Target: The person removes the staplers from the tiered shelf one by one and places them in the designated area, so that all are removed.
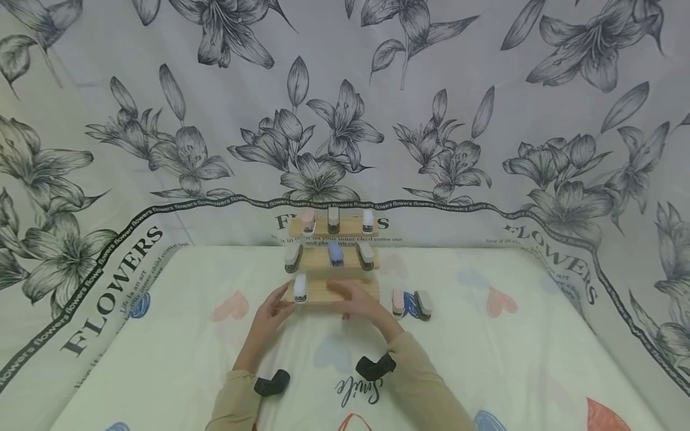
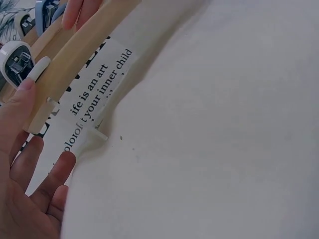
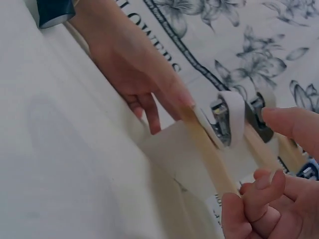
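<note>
One rounded stapler [image 1: 300, 288] — left hand [image 1: 273, 312] touching its wooden shelf [image 1: 318, 293].

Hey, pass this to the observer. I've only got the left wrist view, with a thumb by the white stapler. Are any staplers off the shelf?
Observer: Yes, two, to the right of the shelf: a pink stapler and a grey stapler.
Operator: What's past the blue stapler, at the right end of the middle board?
Observer: Another grey stapler.
Operator: I get only fingers of the right hand. Where is it?
Observer: At the right half of the bottom board, in the head view.
</note>
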Demonstrator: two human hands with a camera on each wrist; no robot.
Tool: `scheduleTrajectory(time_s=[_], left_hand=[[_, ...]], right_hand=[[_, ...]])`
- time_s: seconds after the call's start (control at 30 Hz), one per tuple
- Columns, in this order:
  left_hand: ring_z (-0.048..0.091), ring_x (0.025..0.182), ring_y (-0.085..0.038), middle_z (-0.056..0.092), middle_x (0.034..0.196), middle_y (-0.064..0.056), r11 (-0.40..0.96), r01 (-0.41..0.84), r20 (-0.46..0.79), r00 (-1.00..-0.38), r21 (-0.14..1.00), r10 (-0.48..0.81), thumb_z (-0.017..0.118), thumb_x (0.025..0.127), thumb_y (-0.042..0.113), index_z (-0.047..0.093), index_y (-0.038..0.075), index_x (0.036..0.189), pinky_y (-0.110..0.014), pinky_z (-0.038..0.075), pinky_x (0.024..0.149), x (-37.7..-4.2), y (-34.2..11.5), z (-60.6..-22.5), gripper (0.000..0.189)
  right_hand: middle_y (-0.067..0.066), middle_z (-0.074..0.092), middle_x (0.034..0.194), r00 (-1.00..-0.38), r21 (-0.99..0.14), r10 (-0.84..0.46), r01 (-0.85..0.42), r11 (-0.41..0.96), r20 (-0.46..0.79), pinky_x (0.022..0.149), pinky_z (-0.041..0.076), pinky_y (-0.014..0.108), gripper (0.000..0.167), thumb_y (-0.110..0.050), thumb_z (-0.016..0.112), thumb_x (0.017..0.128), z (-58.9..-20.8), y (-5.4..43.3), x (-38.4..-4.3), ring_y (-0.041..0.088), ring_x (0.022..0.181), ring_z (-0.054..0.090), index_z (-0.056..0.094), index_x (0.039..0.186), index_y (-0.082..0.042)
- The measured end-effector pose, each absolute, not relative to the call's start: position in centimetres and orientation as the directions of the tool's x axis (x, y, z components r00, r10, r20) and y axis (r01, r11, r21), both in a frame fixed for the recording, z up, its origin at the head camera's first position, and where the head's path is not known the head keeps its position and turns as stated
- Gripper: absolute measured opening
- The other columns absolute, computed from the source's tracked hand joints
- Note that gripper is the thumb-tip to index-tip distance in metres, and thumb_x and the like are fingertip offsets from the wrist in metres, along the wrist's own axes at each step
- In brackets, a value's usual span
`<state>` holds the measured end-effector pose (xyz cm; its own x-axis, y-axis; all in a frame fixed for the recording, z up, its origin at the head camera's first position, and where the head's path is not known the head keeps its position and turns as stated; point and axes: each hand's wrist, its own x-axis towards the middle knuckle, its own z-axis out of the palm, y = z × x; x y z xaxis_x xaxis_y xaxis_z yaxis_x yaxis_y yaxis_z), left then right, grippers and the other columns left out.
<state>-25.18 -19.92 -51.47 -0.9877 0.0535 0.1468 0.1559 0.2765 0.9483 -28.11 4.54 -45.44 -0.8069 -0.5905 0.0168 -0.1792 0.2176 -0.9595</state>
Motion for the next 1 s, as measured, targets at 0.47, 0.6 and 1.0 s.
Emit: scheduleTrajectory(time_s=[0.47, 0.6, 1.0], left_hand=[[0.057, 0.094, -0.019, 0.035, 0.138, -0.013, 0.251, 0.184, 0.169, -0.982, 0.95, 0.079, 0.058, 0.088, 0.026, 0.038, 0.009, 0.135, -0.037, 0.042, 0.086, -25.2, -20.2, -51.2, 0.053], [0.057, 0.091, -0.018, 0.036, 0.137, -0.015, 0.223, 0.254, 0.237, -0.966, 0.941, 0.101, 0.057, 0.089, 0.019, 0.039, 0.006, 0.133, -0.03, 0.044, 0.082, -25.3, -20.3, -51.2, 0.049], [0.06, 0.085, -0.026, 0.04, 0.132, -0.018, 0.29, 0.269, 0.262, -0.963, 0.918, 0.063, 0.057, 0.089, 0.02, 0.04, 0.007, 0.133, -0.028, 0.046, 0.076, -25.3, -20.0, -51.4, 0.049]], right_hand=[[0.013, 0.028, 0.142, -0.882, -0.974, -0.449, 0.046, 0.221, -0.144, 0.067, 0.05, 0.029, 0.074, -0.026, 0.067, 0.081, -45.3, -0.5, -29.0, 0.02, 0.072, 0.059, 0.028, 0.14, -0.006], [0.012, 0.029, 0.141, -0.87, -0.98, -0.465, 0.095, 0.172, -0.166, 0.069, 0.05, 0.028, 0.072, -0.025, 0.068, 0.08, -45.1, -1.2, -29.2, 0.014, 0.071, 0.057, 0.03, 0.139, -0.007], [0.014, 0.034, 0.138, -0.881, -0.984, -0.439, 0.136, 0.116, -0.174, 0.061, 0.048, 0.025, 0.066, -0.016, 0.069, 0.079, -45.1, -2.0, -29.3, 0.01, 0.055, 0.046, 0.037, 0.135, -0.006]])
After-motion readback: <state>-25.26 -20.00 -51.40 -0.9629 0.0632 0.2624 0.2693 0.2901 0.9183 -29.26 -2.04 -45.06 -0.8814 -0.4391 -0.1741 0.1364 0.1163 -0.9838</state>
